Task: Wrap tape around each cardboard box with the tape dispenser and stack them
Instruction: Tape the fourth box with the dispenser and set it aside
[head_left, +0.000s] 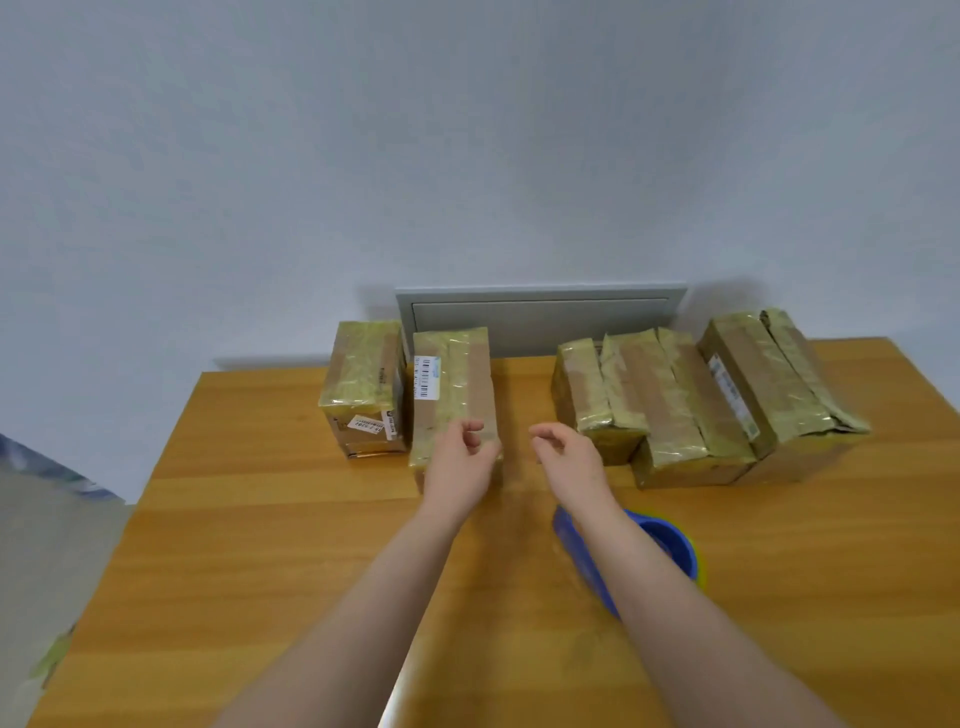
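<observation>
Wooden table (260, 519), left hand (460, 457) relaxed, half curled over the near end of a taped cardboard box (457, 395) — contact unclear, right hand (569, 457) loosely curled, holding nothing, blue tape dispenser (670, 545) near right under its forearm, barcode label (428, 376) — text unreadable.

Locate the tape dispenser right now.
Head view, right of centre: the blue tape dispenser lies on the table, partly hidden under the right forearm, nearer the camera than the boxes on the right.
</observation>
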